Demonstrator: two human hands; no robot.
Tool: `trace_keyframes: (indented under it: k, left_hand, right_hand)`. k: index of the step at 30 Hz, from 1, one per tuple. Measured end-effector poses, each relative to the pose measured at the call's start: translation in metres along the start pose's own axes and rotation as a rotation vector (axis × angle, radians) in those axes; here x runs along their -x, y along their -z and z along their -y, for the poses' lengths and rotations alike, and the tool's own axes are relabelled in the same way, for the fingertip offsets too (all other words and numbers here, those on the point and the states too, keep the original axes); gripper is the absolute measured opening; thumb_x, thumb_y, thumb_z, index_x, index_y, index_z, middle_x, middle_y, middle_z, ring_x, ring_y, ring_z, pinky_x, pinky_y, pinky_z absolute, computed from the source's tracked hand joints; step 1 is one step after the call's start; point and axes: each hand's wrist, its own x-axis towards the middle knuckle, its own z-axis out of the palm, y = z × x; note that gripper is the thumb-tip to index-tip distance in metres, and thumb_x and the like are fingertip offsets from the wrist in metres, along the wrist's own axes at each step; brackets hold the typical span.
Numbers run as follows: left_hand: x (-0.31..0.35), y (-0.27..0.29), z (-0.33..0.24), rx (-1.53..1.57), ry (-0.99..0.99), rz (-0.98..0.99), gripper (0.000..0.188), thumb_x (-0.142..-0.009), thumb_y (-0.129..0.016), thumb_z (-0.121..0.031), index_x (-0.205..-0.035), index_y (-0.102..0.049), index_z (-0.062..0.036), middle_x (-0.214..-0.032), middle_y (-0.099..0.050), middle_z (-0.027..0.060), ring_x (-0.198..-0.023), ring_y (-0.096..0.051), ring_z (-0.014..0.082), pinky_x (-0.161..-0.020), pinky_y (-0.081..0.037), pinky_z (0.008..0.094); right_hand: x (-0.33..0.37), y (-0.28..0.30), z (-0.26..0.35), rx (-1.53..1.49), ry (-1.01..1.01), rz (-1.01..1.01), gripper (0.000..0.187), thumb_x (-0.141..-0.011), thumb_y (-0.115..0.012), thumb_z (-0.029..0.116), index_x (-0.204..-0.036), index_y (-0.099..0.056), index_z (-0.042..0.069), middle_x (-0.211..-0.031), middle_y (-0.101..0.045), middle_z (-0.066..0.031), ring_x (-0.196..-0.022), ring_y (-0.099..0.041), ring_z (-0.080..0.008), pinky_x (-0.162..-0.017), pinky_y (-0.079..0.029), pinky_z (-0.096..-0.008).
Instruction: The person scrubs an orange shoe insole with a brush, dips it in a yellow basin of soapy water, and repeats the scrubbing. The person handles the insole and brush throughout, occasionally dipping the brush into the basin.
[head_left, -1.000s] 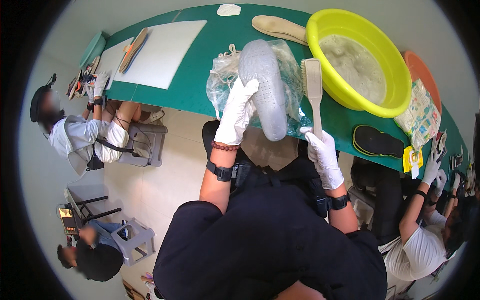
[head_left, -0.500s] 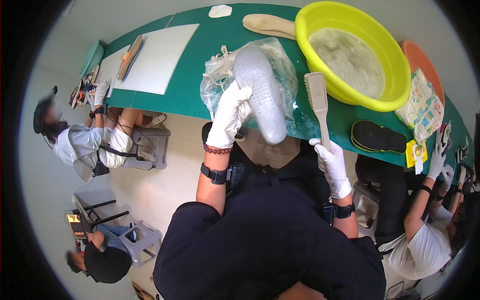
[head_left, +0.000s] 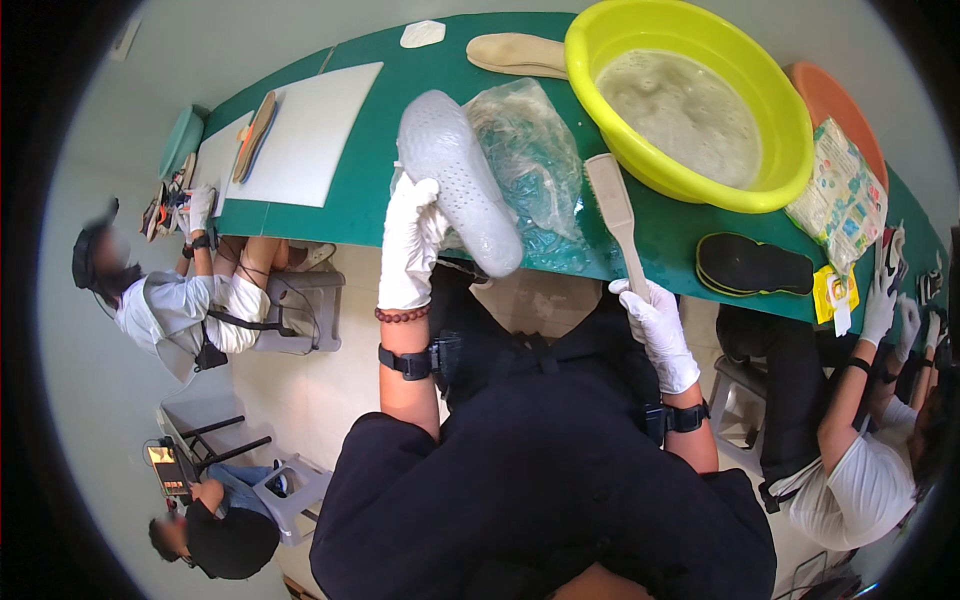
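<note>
My gloved left hand point(head_left: 410, 240) grips a pale grey shoe point(head_left: 455, 165) by its side, and its wet, dotted sole faces up at me. The shoe's upper is mostly hidden beneath the sole. Over the table's front edge, my gloved right hand point(head_left: 660, 335) is closed around the handle of a scrubbing brush point(head_left: 612, 205). The brush head points away from me, bristles turned to the left, apart from the shoe. Between shoe and brush, a wet, clear plastic bag point(head_left: 530, 150) lies crumpled on the green table point(head_left: 355, 225).
Behind the brush stands a yellow-green basin point(head_left: 795, 185) of sudsy water, an orange basin point(head_left: 835, 90) beyond it. Beige insoles point(head_left: 515, 52), black insoles point(head_left: 755, 270) and a patterned packet point(head_left: 840, 185) lie around it. White boards point(head_left: 320, 130) are at left. People sit on both sides.
My left hand has carried the shoe to the left, off the plastic bag, which now shows more fully. The brush has shifted slightly left and stays in my right hand.
</note>
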Motion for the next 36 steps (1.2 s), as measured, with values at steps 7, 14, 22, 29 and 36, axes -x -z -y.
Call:
trace_keyframes:
  k: [7, 14, 22, 29, 36]
  left_hand:
    - [-0.045, -0.090, -0.038, -0.032, -0.071, 0.231, 0.055, -0.089, -0.059, -0.007, -0.139, -0.036, -0.0001, -0.129, -0.051, 0.0140, -0.118, -0.055, 0.0239, -0.101, -0.047, 0.0403]
    - [-0.143, -0.170, 0.023, -0.076, 0.034, 0.291, 0.023, -0.089, -0.060, -0.007, -0.110, -0.055, -0.0013, -0.104, -0.061, 0.0067, -0.100, -0.061, 0.0179, -0.090, -0.054, 0.0336]
    - [-0.110, -0.110, 0.031, -0.136, 0.062, 0.434, 0.043, -0.097, -0.052, -0.028, -0.128, -0.050, 0.0011, -0.118, -0.060, 0.0171, -0.113, -0.058, 0.0269, -0.098, -0.049, 0.0400]
    - [0.019, 0.004, -0.005, -0.189, 0.180, -0.127, 0.045, -0.091, -0.059, -0.032, -0.127, -0.053, -0.0041, -0.091, -0.058, 0.0006, -0.073, -0.057, 0.0109, -0.070, -0.055, 0.0307]
    - [0.128, 0.068, 0.005, -0.134, 0.135, -0.492, 0.041, -0.091, -0.059, -0.026, -0.125, -0.054, -0.0032, -0.082, -0.058, -0.0023, -0.070, -0.055, 0.0066, -0.064, -0.052, 0.0267]
  right_hand:
    - [0.003, -0.002, -0.005, 0.038, -0.038, 0.042, 0.022, -0.091, -0.063, 0.020, -0.107, -0.067, 0.006, -0.068, -0.046, 0.0114, -0.053, -0.034, 0.0018, -0.046, -0.024, -0.0165]
    - [0.007, 0.008, -0.010, 0.058, -0.007, 0.035, 0.020, -0.091, -0.062, 0.020, -0.106, -0.065, 0.007, -0.063, -0.038, 0.0135, -0.047, -0.028, 0.0031, -0.041, -0.020, -0.0160]
    - [0.038, 0.021, 0.011, 0.235, 0.036, 0.011, 0.018, -0.091, -0.065, 0.023, -0.095, -0.068, 0.005, -0.072, -0.052, 0.0084, -0.064, -0.042, -0.0008, -0.055, -0.031, -0.0182]
    - [0.072, 0.028, 0.095, 0.328, 0.330, -0.206, 0.028, -0.093, -0.059, 0.021, -0.114, -0.064, 0.003, -0.080, -0.057, 0.0047, -0.066, -0.046, -0.0037, -0.058, -0.039, -0.0205]
    - [-0.034, 0.078, 0.201, 1.297, 0.556, -0.533, 0.029, -0.088, -0.056, 0.014, -0.111, -0.067, 0.000, -0.100, -0.070, -0.0160, -0.091, -0.068, -0.0304, -0.082, -0.051, -0.0367]
